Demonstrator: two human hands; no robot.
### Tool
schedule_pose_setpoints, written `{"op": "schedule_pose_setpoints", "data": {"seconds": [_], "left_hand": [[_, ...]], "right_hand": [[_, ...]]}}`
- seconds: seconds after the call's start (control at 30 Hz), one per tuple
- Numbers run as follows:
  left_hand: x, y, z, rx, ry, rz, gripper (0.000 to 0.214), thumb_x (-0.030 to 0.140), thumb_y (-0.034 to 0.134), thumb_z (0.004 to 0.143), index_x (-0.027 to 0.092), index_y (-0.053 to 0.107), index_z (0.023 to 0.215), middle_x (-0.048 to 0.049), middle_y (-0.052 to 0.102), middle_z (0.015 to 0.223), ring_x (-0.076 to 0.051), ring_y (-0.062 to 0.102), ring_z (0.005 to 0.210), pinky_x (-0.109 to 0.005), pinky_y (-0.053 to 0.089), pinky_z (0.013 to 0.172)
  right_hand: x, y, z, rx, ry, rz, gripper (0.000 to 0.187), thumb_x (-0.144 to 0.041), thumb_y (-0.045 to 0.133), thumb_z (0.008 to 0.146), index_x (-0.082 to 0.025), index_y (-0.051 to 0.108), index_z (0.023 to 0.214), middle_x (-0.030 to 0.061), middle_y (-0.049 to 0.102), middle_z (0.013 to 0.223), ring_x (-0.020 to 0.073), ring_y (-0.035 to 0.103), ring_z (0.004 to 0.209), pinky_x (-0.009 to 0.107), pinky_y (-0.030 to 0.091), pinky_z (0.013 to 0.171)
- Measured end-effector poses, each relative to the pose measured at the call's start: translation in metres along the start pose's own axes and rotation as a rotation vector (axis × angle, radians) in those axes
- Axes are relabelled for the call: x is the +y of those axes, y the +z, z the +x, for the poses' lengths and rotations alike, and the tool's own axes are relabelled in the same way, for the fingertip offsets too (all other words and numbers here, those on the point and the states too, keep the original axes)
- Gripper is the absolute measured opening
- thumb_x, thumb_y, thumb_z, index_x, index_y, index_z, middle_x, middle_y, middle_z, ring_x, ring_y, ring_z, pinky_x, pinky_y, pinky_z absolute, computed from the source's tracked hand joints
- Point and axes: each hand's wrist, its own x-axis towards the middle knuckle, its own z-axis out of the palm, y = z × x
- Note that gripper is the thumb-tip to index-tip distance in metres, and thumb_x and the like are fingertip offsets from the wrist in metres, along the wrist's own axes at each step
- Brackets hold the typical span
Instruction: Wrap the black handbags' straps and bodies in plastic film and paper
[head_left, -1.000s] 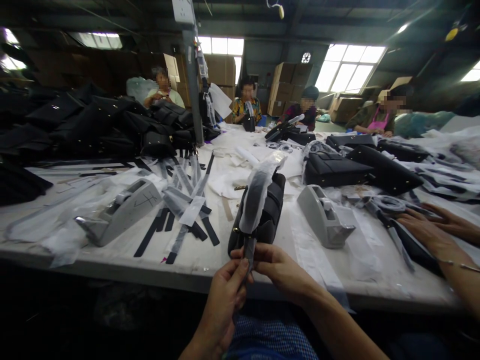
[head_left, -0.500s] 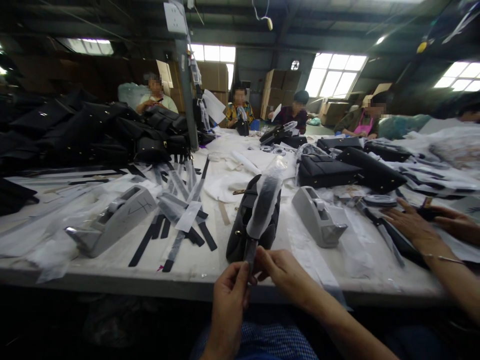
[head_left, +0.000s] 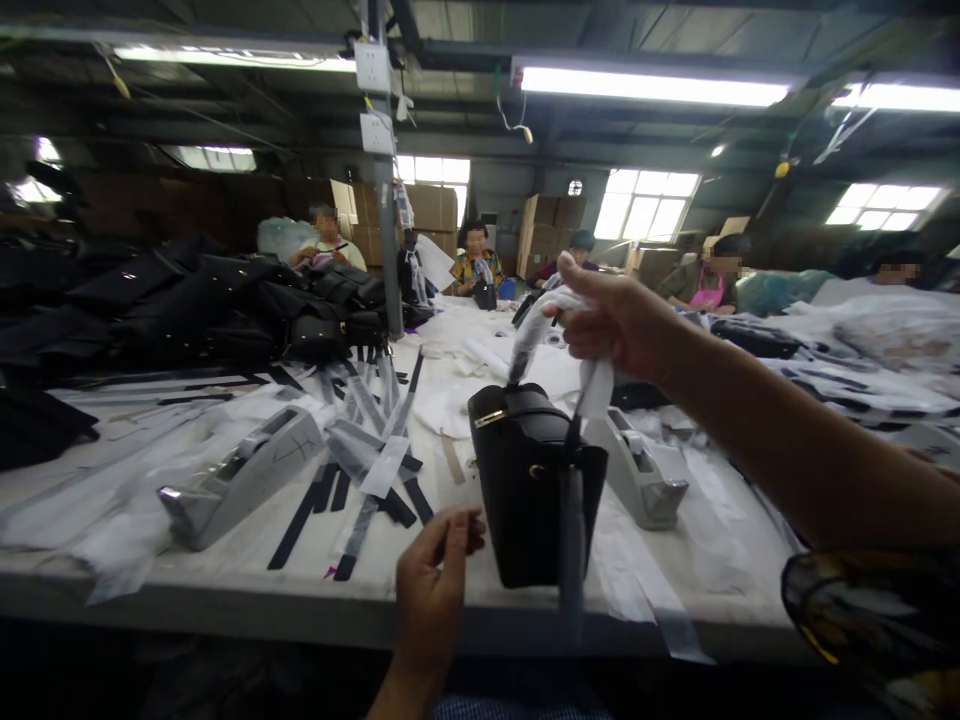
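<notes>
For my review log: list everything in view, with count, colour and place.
Upright bag: one, black, near table's front edge
Handle: one, white wrapping, above bag
Tape dispensers: two, grey, either side of bag
Straps: several, black, left of bag
Bag pile: uncounted, black, far left
Plastic sheeting: uncounted, whitish, on table
Table: one, whitish, across the middle
Pole: one, grey, left of centre
Tube lights: three, white, overhead
Cardboard boxes: several, brown, background
Co-workers: at least five, varied clothing, beyond table
Left hand: one, bare, left of bag
Right hand: one, bare, gripping handle
</notes>
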Motion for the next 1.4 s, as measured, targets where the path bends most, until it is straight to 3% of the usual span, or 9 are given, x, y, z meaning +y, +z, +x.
{"op": "schedule_pose_setpoints", "data": {"seconds": [0.2, 0.47, 0.67, 0.77, 0.87, 1.0, 1.1, 1.23, 1.4], "left_hand": [[-0.009, -0.026, 0.036, 0.226, 0.309, 0.397, 0.059, 0.043, 0.061, 0.090, 0.024, 0.047, 0.144, -0.0119, 0.047, 0.152, -0.031, 0.039, 0.142, -0.049, 0.030, 0.117], [-0.033, 0.009, -0.015, -0.127, -0.143, 0.082, 0.043, 0.043, 0.070, 0.083, 0.021, 0.062, 0.119, -0.0081, 0.073, 0.097, -0.025, 0.070, 0.088, -0.035, 0.055, 0.078], [-0.031, 0.020, -0.017, -0.201, -0.263, -0.293, 0.043, 0.046, 0.073, 0.082, 0.018, 0.063, 0.113, -0.0120, 0.074, 0.106, -0.025, 0.068, 0.105, -0.032, 0.050, 0.092], [-0.030, 0.022, -0.019, -0.177, -0.303, -0.292, 0.042, 0.049, 0.069, 0.085, 0.018, 0.064, 0.112, -0.0075, 0.073, 0.092, -0.019, 0.068, 0.085, -0.025, 0.052, 0.074], [-0.027, 0.024, -0.029, -0.188, -0.324, -0.216, 0.041, 0.051, 0.063, 0.089, 0.019, 0.063, 0.114, -0.0021, 0.067, 0.078, -0.012, 0.057, 0.058, -0.021, 0.043, 0.051], [-0.017, 0.012, -0.034, -0.353, -0.141, -0.007, 0.032, 0.045, 0.053, 0.096, 0.020, 0.072, 0.104, -0.0046, 0.070, 0.083, -0.016, 0.062, 0.070, -0.025, 0.050, 0.065], [-0.015, -0.018, -0.003, -0.337, -0.001, 0.333, 0.038, 0.047, 0.049, 0.096, 0.020, 0.075, 0.092, -0.0064, 0.073, 0.083, -0.020, 0.067, 0.078, -0.029, 0.053, 0.075], [-0.029, -0.068, 0.085, 0.032, -0.002, 0.721, 0.039, 0.047, 0.048, 0.095, 0.018, 0.067, 0.112, -0.0111, 0.072, 0.106, -0.026, 0.066, 0.096, -0.035, 0.050, 0.086], [-0.059, -0.096, 0.176, 0.021, -0.130, 1.004, 0.034, 0.045, 0.067, 0.085, 0.016, 0.067, 0.103, -0.0110, 0.071, 0.100, -0.028, 0.065, 0.099, -0.044, 0.046, 0.092]], "right_hand": [[-0.034, -0.031, 0.012, -0.105, -0.096, -0.333, 0.043, -0.051, 0.060, 0.094, -0.015, 0.060, 0.070, -0.0119, 0.024, 0.043, 0.0050, 0.011, 0.042, 0.023, 0.014, 0.041], [0.021, -0.044, 0.050, -0.067, -0.270, -0.628, 0.034, -0.049, 0.076, 0.080, -0.017, 0.066, 0.078, -0.0025, 0.054, 0.060, 0.0112, 0.045, 0.057, 0.027, 0.032, 0.058], [0.085, -0.023, -0.033, 0.552, -0.673, -0.868, 0.041, -0.034, 0.073, 0.083, -0.031, 0.063, 0.123, 0.0069, 0.060, 0.128, 0.0282, 0.055, 0.114, 0.039, 0.045, 0.092], [0.144, -0.001, -0.095, 0.491, -0.325, -0.702, 0.030, -0.043, 0.056, 0.095, -0.023, 0.068, 0.077, 0.0021, 0.064, 0.066, 0.0170, 0.057, 0.055, 0.030, 0.044, 0.054], [0.206, 0.024, -0.122, 0.040, 0.093, -0.491, 0.042, -0.050, 0.054, 0.094, -0.018, 0.072, 0.076, 0.0019, 0.062, 0.057, 0.0152, 0.056, 0.049, 0.027, 0.042, 0.049], [0.241, 0.053, -0.115, 0.022, 0.193, -0.196, 0.044, -0.056, 0.060, 0.090, -0.015, 0.074, 0.085, 0.0025, 0.064, 0.065, 0.0133, 0.056, 0.055, 0.024, 0.042, 0.052], [0.236, 0.059, -0.107, 0.088, 0.223, -0.095, 0.046, -0.058, 0.063, 0.087, -0.014, 0.077, 0.088, 0.0012, 0.061, 0.062, 0.0105, 0.050, 0.050, 0.023, 0.037, 0.049], [0.234, 0.055, -0.105, 0.037, 0.218, -0.078, 0.045, -0.057, 0.062, 0.088, -0.015, 0.079, 0.087, -0.0003, 0.056, 0.055, 0.0095, 0.047, 0.047, 0.022, 0.034, 0.048], [0.240, 0.055, -0.105, 0.021, 0.206, -0.083, 0.044, -0.057, 0.062, 0.089, -0.017, 0.080, 0.084, -0.0011, 0.054, 0.051, 0.0097, 0.048, 0.045, 0.022, 0.035, 0.048]]}}
